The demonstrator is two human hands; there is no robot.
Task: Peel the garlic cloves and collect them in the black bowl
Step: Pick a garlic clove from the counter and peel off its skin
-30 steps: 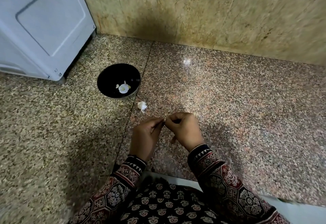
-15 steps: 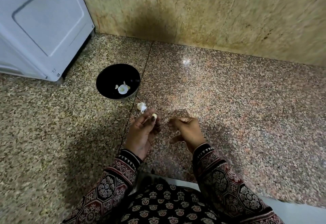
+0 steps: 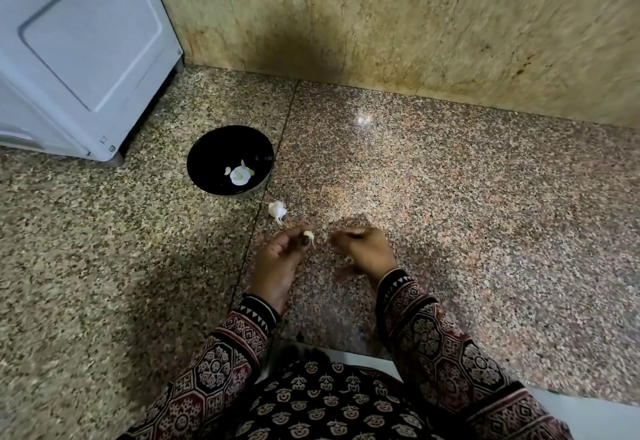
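Here the left hand [image 3: 278, 263] pinches a garlic clove [image 3: 308, 234] in its grip, near the black bowl [image 3: 211, 152]. Just beside it, the right hand [image 3: 365, 250] is curled and blurred, so I cannot tell its grip.

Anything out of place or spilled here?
A white garlic piece lies on the granite floor, just outside the black bowl, near the left hand pinching a garlic clove; whether skin or unpeeled cloves is unclear.
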